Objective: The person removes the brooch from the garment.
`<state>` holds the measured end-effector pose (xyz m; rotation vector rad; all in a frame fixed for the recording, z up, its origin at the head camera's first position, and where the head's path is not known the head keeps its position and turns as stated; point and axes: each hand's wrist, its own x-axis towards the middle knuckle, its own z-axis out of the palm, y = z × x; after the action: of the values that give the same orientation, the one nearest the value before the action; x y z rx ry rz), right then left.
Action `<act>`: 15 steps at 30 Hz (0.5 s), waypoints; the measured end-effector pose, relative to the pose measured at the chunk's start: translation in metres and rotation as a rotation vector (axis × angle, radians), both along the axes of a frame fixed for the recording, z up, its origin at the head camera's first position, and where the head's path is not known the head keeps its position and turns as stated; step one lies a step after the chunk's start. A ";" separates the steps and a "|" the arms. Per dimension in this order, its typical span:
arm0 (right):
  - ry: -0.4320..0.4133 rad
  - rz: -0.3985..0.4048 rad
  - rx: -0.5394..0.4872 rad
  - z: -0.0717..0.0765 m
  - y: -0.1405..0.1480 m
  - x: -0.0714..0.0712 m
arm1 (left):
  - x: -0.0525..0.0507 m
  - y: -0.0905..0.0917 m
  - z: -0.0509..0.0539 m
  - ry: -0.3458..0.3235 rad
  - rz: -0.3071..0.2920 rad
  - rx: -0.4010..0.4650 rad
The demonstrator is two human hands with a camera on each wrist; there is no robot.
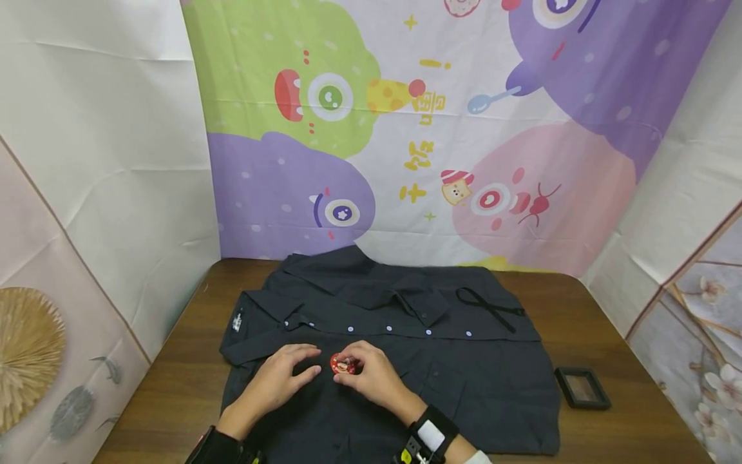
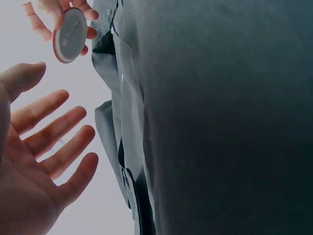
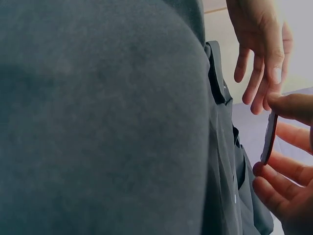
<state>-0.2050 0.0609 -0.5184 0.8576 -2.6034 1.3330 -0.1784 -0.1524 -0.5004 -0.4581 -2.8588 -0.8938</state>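
Observation:
My right hand (image 1: 373,374) pinches a round red pin badge (image 1: 342,365) by its rim, over the dark shirt. In the left wrist view the pale back of the badge (image 2: 71,35) shows with a pin across it. From the right wrist view the badge (image 3: 269,137) appears edge-on between thumb and fingertips. My left hand (image 1: 284,377) is just to the left of the badge, fingers spread and holding nothing. Beneath both hands a dark button-up shirt (image 1: 493,386) lies spread out, its row of pale buttons running across it.
A small black square frame (image 1: 583,388) lies right of the shirt on the brown wooden table (image 1: 185,374). A black cord loop (image 1: 489,306) rests on the shirt's upper right. Behind the table hangs a cartoon-printed cloth (image 1: 406,238), with pale sheets at both sides.

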 end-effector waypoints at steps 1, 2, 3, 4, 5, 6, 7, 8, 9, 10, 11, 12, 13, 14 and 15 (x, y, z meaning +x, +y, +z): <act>0.011 -0.012 0.009 0.000 0.000 0.000 | 0.000 0.000 0.000 0.000 -0.001 -0.004; 0.022 -0.026 0.020 0.000 0.001 0.000 | 0.000 0.000 0.000 0.001 -0.003 -0.008; 0.033 -0.039 0.033 0.000 0.001 0.000 | 0.000 -0.001 0.000 0.003 -0.005 -0.011; 0.040 -0.054 0.043 0.001 0.001 0.000 | 0.000 -0.001 0.000 0.006 -0.006 -0.013; 0.049 -0.064 0.052 0.001 0.001 0.000 | 0.000 -0.001 0.000 0.008 -0.007 -0.013; 0.055 -0.071 0.059 0.002 0.002 0.000 | 0.000 -0.001 0.000 0.010 -0.005 -0.015; 0.059 -0.076 0.064 0.002 0.003 0.000 | 0.000 -0.001 0.000 0.010 -0.003 -0.014; 0.064 -0.081 0.070 0.003 0.004 0.000 | 0.001 -0.001 0.000 0.007 -0.001 -0.012; 0.067 -0.085 0.074 0.003 0.005 0.001 | 0.001 -0.001 0.000 0.003 0.002 -0.012; 0.067 -0.090 0.074 0.004 0.006 0.001 | 0.001 -0.001 0.000 -0.002 0.006 -0.013; 0.070 -0.092 0.075 0.004 0.008 0.001 | 0.001 -0.001 0.001 -0.009 0.010 -0.016; 0.073 -0.097 0.077 0.005 0.010 0.002 | 0.002 0.000 0.001 -0.014 0.014 -0.019; 0.079 -0.101 0.079 0.005 0.012 0.002 | 0.002 0.000 0.001 -0.019 0.018 -0.017; 0.084 -0.107 0.084 0.005 0.013 0.002 | 0.002 0.000 0.002 -0.022 0.023 -0.018; 0.084 -0.113 0.086 0.006 0.015 0.002 | 0.002 0.001 0.003 -0.024 0.029 -0.019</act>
<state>-0.2027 0.0757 -0.5126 0.7482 -2.6172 1.1393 -0.1761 -0.1517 -0.4978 -0.4099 -2.8907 -0.8739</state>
